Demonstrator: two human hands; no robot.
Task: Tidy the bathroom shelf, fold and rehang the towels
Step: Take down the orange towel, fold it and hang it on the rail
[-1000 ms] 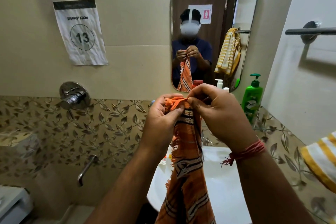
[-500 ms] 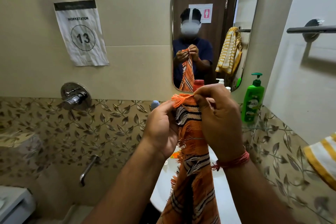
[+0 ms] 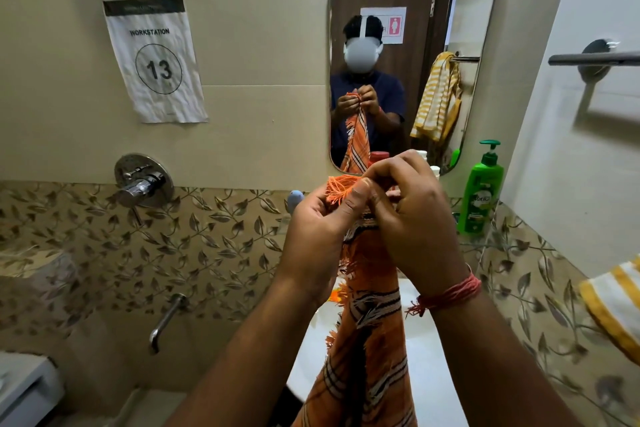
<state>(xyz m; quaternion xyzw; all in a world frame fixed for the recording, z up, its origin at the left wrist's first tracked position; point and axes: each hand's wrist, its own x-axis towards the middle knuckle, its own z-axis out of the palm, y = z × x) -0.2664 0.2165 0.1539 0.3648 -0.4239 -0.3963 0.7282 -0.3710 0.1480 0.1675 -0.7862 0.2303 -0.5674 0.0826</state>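
Observation:
An orange towel (image 3: 367,357) with black and white stripes and a frayed fringe hangs down in front of me over the white sink (image 3: 433,388). My left hand (image 3: 318,232) pinches its fringed top corner between thumb and fingers. My right hand (image 3: 412,218), close beside the left, grips the top edge with curled fingers. A yellow and white striped towel (image 3: 616,302) shows at the right edge. An empty towel bar (image 3: 595,59) is fixed to the right wall.
A green pump bottle (image 3: 481,191) stands on the glass shelf (image 3: 485,243) right of the mirror (image 3: 412,55). More bottle tops are mostly hidden behind my hands. On the left wall are a chrome mixer (image 3: 143,180) and a spout (image 3: 166,321).
Both hands have shifted slightly, reworking their hold on the towel's top edge; the fringed corner now sticks out above my left thumb. The towel still hangs below.

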